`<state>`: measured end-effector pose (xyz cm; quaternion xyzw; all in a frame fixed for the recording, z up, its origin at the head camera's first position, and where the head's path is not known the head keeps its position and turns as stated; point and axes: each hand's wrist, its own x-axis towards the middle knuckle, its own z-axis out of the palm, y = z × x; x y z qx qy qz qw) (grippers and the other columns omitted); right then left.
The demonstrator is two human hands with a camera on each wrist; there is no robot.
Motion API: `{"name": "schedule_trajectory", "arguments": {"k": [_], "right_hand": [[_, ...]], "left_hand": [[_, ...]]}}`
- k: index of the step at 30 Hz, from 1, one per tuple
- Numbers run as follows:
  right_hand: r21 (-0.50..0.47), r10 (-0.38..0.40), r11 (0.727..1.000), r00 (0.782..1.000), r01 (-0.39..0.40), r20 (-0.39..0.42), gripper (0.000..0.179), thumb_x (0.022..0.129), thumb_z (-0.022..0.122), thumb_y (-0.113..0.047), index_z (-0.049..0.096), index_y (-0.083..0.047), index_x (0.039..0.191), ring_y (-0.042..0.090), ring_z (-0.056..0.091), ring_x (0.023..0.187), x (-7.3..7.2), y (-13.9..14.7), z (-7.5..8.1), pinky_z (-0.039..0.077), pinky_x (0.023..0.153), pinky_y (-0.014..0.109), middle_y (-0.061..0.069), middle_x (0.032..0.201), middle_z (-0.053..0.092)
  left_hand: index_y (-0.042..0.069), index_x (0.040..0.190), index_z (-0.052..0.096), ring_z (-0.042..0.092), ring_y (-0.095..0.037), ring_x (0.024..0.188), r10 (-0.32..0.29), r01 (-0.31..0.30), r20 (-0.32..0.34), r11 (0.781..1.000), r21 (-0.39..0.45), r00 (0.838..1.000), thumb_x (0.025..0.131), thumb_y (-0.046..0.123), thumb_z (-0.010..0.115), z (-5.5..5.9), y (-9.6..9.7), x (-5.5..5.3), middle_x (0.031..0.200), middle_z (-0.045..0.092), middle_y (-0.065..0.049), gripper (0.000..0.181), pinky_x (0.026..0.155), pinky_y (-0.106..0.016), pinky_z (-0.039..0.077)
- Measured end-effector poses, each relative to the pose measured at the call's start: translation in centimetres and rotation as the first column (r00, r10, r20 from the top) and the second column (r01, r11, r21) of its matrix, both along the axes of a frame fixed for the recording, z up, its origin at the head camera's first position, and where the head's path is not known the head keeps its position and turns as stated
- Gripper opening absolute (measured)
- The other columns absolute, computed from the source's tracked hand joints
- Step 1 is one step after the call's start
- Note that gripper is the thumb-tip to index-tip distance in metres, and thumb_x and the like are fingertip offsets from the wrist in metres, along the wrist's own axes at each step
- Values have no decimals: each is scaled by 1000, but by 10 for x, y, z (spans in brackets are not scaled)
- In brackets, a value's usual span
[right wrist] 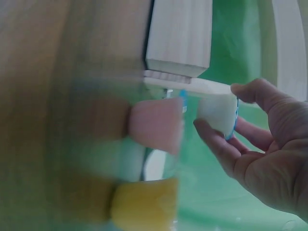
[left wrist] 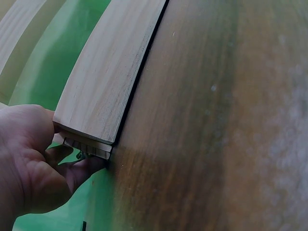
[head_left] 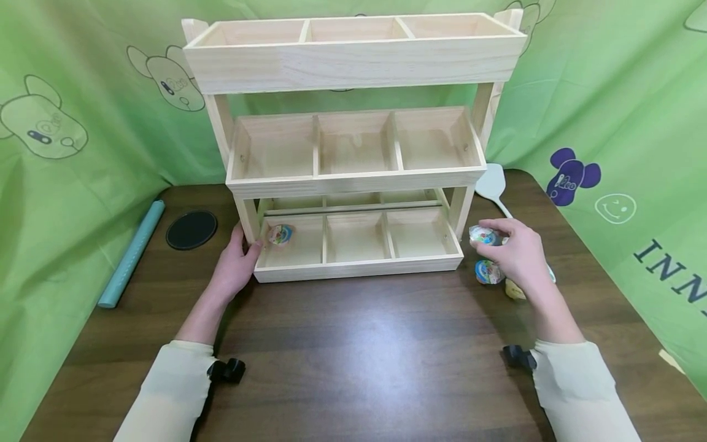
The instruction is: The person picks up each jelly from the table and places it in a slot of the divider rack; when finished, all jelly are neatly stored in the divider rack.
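A three-tier wooden shelf stands on the table. My left hand grips the left end of its bottom tray, by the leg; the left wrist view shows fingers and thumb round the corner. My right hand pinches a small white jelly cup with a printed lid, right of the shelf and raised off the table. Below that hand stand a pink jelly cup and a yellow jelly cup. Another jelly cup lies in the bottom tray's left compartment.
A white spatula-like utensil lies behind my right hand. To the left are a round black disc and a blue-green rod. Green printed cloth surrounds the table.
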<state>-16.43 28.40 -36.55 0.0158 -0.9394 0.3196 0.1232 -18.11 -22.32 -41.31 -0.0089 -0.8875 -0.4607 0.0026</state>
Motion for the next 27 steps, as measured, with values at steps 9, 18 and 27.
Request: {"name": "schedule_trajectory", "arguments": {"k": [9,18,27], "right_hand": [[-18,131,991,990,-133,-55,36,82,81,-12,74,-1,116,26,60,104,9,-18,9,40,83,32,16,116,70],[-43,273,961,962,-274,-25,35,82,83,-11,74,-2,115,23,62,104,4,-44,1,55,78,23,10,114,69],[-31,313,949,949,-315,-38,36,81,85,-13,75,-4,114,21,61,102,-3,-57,-2,51,74,24,8,115,69]], "left_hand": [[8,163,4,37,-44,139,-13,13,0,1000,10,1000,109,25,42,2,0,0,157,31,-30,69,111,-60,31],[9,163,5,36,-43,140,-10,10,-7,1000,17,1000,108,25,43,2,1,-1,157,31,-29,69,112,-58,30],[9,163,6,35,-43,141,-10,10,-13,1000,23,1000,109,24,43,2,-1,1,158,31,-28,68,113,-58,29]]}}
